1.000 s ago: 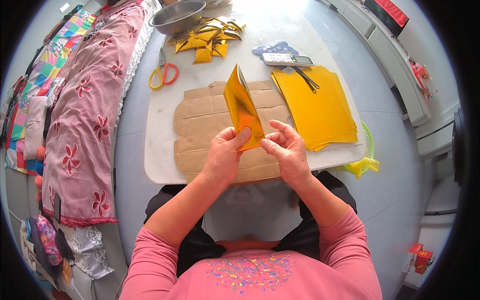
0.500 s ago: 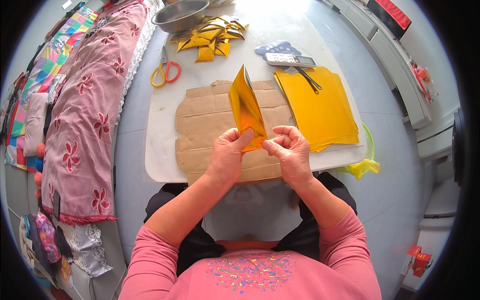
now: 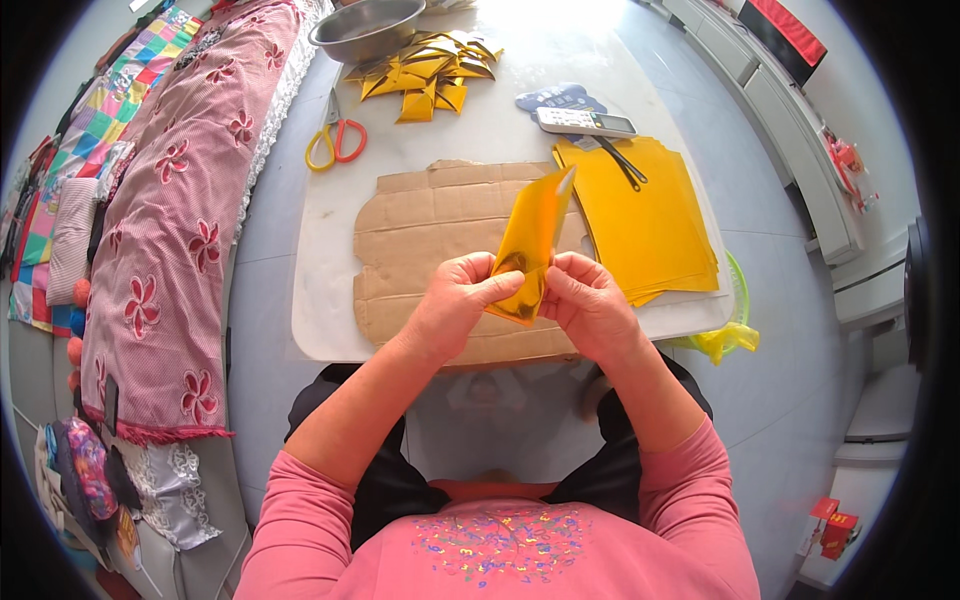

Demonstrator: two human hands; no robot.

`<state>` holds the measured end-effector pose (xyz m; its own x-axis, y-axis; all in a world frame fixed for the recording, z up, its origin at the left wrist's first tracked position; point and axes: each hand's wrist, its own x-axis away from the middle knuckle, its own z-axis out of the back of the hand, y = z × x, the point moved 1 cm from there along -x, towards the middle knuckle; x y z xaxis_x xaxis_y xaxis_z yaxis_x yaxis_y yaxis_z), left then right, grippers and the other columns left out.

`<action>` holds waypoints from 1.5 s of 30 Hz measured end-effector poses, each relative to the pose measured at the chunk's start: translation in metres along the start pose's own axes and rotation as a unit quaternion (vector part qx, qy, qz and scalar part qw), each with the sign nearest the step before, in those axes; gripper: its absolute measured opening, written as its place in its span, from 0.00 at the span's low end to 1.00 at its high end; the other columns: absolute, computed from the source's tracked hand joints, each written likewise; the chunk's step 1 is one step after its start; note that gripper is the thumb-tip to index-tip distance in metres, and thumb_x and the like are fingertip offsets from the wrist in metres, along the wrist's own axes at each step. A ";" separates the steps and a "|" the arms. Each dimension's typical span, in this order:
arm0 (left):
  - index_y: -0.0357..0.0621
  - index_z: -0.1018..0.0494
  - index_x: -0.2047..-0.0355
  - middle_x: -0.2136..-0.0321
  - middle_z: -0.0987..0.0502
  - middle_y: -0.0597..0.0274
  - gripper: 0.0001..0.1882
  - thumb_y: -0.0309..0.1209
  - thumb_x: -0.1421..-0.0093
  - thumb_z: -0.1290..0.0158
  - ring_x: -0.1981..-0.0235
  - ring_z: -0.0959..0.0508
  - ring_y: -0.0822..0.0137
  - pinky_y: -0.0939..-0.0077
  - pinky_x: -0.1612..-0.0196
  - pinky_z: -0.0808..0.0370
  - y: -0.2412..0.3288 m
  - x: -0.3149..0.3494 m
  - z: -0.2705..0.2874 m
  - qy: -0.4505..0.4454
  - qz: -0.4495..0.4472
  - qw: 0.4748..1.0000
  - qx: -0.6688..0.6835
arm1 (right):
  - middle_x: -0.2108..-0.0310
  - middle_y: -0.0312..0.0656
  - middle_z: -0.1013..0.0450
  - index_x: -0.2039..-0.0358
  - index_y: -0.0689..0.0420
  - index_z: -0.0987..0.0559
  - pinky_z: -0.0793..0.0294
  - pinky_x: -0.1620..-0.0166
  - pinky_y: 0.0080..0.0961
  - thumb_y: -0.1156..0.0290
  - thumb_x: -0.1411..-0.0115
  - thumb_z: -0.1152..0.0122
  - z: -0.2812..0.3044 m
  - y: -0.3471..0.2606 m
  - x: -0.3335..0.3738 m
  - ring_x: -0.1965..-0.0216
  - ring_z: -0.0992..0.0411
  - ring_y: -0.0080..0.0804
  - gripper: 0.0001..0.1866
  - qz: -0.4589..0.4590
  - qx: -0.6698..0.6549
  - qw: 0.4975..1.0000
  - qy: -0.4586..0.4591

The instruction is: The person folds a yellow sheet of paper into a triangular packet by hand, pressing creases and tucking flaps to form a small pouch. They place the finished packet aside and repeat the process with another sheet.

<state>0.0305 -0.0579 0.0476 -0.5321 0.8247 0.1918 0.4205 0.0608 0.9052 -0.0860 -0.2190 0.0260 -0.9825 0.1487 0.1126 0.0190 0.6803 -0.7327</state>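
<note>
Foil sheet: shiny gold folded paper sheet [image 3: 532, 240], raised off the table and tilted, upper corner pointing away, lower end creased into a narrow fold
Grip: pinched at the lower fold between both hands, close together, probably to press the crease flat
Left hand: [image 3: 455, 300], thumb and fingers clamped on the fold's left side
Right hand: [image 3: 590, 300], fingertips closed on the fold's right side
Beneath: flattened brown cardboard piece [image 3: 430, 240] on the white table [image 3: 320, 310], likely laid as a work mat
Right of it: stack of flat yellow-gold sheets [image 3: 650, 215], within reach
Far edge: heap of folded gold pieces [image 3: 425, 70], round grey metal bowl [image 3: 368, 28], orange-handled scissors [image 3: 335, 140]
</note>
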 end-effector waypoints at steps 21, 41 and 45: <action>0.37 0.22 0.59 0.66 0.20 0.65 0.10 0.27 0.41 0.39 0.65 0.24 0.75 0.78 0.60 0.28 -0.013 0.000 -0.006 0.025 -0.012 0.999 0.032 | 0.62 0.31 0.22 0.58 0.52 0.20 0.26 0.56 0.23 0.71 0.35 0.38 -0.009 0.022 0.000 0.63 0.26 0.21 0.06 0.038 -0.045 0.994 0.091; 0.37 0.23 0.63 0.66 0.19 0.64 0.06 0.23 0.41 0.44 0.66 0.24 0.76 0.79 0.58 0.28 -0.006 -0.001 0.002 0.054 -0.097 0.994 0.019 | 0.66 0.35 0.21 0.59 0.59 0.19 0.26 0.58 0.21 0.75 0.39 0.35 -0.016 0.014 0.005 0.67 0.25 0.23 0.08 0.076 0.066 0.988 0.121; 0.38 0.24 0.66 0.69 0.21 0.66 0.03 0.20 0.40 0.42 0.67 0.24 0.79 0.82 0.61 0.27 0.003 0.003 0.010 0.046 -0.149 0.988 0.017 | 0.65 0.35 0.21 0.58 0.59 0.19 0.26 0.57 0.21 0.76 0.39 0.35 -0.012 0.009 0.006 0.66 0.25 0.23 0.08 0.095 0.085 0.987 0.096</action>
<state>0.0372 -0.0495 0.0476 -0.7004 0.7124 -0.0452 0.2595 0.3130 0.9136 -0.0895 -0.2036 0.0278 -0.9107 0.4062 0.0744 0.1532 0.4996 -0.8526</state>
